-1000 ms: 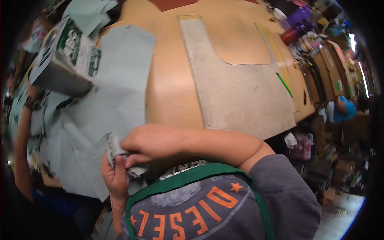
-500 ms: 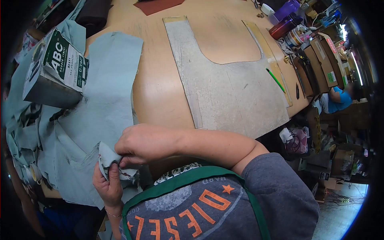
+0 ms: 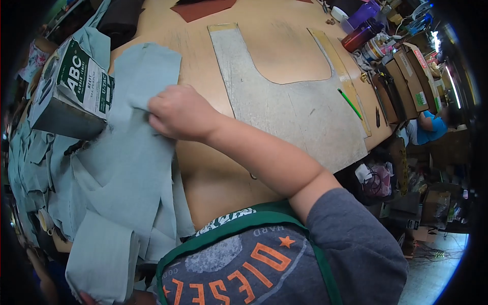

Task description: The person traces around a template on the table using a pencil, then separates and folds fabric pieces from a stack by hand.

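Note:
My right hand (image 3: 175,113) is closed and pinches a fold of the grey-green fabric (image 3: 127,168) lying on the table. The fabric puckers at its fingertips. At the lower left, a thick folded bundle of the same fabric (image 3: 101,256) rests in my left hand (image 3: 87,298). Only a bit of that hand shows at the bundle's bottom edge; the rest is hidden or out of view. A square rubber cement can (image 3: 71,109) with a green and white label stands on the fabric, left of my right hand.
A pale cut-out pattern board (image 3: 290,117) lies on the wooden table, with a green pencil (image 3: 349,104) on it. Cardboard boxes (image 3: 406,84) and a dark red bottle (image 3: 362,34) stand at the right. Reddish-brown material (image 3: 203,9) lies at the back. A person in blue (image 3: 431,127) is far right.
My right hand has moved up and away from my left hand, onto the fabric near the can. My left hand has dropped toward the bottom edge, and a folded bundle now shows there.

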The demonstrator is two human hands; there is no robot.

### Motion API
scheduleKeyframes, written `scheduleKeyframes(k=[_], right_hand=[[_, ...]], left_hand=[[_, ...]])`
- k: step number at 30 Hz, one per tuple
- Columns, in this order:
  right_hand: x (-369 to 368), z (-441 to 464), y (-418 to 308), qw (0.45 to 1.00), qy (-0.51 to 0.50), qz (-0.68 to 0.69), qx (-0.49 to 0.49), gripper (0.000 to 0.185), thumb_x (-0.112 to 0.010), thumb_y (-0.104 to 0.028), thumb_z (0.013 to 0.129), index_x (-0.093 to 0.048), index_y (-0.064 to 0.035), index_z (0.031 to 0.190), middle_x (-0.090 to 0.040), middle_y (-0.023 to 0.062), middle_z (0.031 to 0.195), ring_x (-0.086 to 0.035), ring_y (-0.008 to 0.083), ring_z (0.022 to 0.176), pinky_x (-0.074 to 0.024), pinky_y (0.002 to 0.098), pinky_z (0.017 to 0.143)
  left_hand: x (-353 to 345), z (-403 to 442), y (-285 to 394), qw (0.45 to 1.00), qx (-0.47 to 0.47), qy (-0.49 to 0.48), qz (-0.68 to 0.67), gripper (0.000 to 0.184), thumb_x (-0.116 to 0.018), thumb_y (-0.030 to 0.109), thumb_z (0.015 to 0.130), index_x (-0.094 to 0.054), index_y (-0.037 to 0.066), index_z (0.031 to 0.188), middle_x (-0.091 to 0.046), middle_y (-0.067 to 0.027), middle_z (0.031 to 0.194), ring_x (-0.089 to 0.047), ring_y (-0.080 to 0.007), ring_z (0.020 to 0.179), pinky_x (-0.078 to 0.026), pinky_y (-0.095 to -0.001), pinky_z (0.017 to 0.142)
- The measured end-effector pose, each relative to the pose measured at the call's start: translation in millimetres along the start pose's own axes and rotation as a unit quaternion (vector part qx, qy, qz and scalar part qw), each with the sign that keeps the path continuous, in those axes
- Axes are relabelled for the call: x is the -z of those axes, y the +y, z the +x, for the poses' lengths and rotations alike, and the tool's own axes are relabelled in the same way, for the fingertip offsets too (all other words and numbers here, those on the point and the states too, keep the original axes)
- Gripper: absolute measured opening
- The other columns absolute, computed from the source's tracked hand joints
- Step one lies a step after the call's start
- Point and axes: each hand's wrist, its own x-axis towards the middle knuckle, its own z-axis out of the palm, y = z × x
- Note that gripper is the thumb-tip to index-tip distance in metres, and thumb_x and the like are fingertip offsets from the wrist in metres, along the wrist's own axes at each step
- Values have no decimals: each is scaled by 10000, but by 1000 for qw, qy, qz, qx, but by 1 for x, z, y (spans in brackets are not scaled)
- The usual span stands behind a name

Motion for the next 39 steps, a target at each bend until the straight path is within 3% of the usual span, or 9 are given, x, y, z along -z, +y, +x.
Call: scheduleKeyframes(k=[9, 16, 20, 22, 26, 27, 28, 29, 39], right_hand=[[-31, 149, 76, 958, -174, -209, -87, 226, -437, -173, 763, -612, -88, 879, -624, 122, 862, -597, 295, 811, -470, 409, 695], [-65, 133, 88, 964, -39, -197, -174, 221, -485, -198, 780, -568, -76, 945, -601, 116, 929, -575, 249, 889, -455, 396, 741], [-47, 108, 26, 983, 151, 16, -99, 332, -624, -349, 721, -537, -36, 791, -549, 159, 740, -543, 326, 742, -433, 389, 642], [-11, 68, -47, 960, -33, 264, -84, 398, -636, -394, 704, -506, -19, 681, -522, 159, 693, -520, 328, 671, -409, 391, 601], [8, -1, -104, 881, -163, 443, 27, 455, -636, -445, 697, -467, -24, 663, -500, 113, 639, -509, 290, 630, -402, 360, 570], [5, -10, -105, 851, -163, 500, -13, 460, -642, -446, 696, -467, -23, 659, -498, 112, 623, -505, 277, 602, -401, 353, 548], [8, -16, -97, 891, -179, 410, -80, 463, -669, -430, 687, -461, -19, 649, -466, 89, 566, -465, 216, 516, -384, 317, 483], [10, -19, -90, 868, -206, 426, -151, 449, -694, -397, 686, -446, -28, 627, -426, 42, 525, -410, 133, 482, -355, 268, 440], [0, -40, -76, 764, -252, 530, -267, 304, -624, -250, 787, -459, -34, 653, -442, 1, 555, -394, 75, 530, -348, 236, 462]], left_hand=[[26, 37, 4, 984, 122, 73, -110, 353, -438, 233, 817, -448, -19, 1063, -448, -224, 1128, -467, -320, 1012, -383, -411, 871], [29, 34, 5, 969, 156, 67, -181, 407, -406, 274, 833, -408, -13, 1121, -409, -241, 1176, -435, -357, 1058, -370, -452, 898], [15, 22, 19, 933, 154, -49, -322, 438, -387, 298, 842, -385, -10, 1153, -387, -251, 1203, -417, -378, 1084, -363, -475, 913], [2, 10, 29, 887, 158, -164, -401, 453, -378, 310, 847, -373, -8, 1170, -376, -256, 1217, -408, -388, 1097, -359, -487, 921], [-72, -28, 40, 937, 62, -344, 22, 296, -416, 205, 879, -484, -20, 1059, -518, -164, 1048, -469, -296, 1042, -356, -400, 893], [-90, -39, 46, 915, -149, -348, 137, 242, -437, 198, 882, -527, -15, 951, -543, -108, 952, -500, -216, 931, -374, -319, 818], [-110, -41, 58, 921, 153, -332, -135, 205, -452, 180, 883, -527, -1, 940, -547, -58, 888, -499, -138, 801, -389, -254, 722], [-119, -44, 56, 871, 227, -343, -270, 192, -460, 177, 884, -536, 9, 937, -542, -18, 832, -485, -74, 742, -389, -214, 661], [-124, -50, 55, 812, 289, -417, -289, 282, -395, 260, 917, -515, 6, 938, -489, 28, 771, -409, -27, 701, -345, -170, 618]])
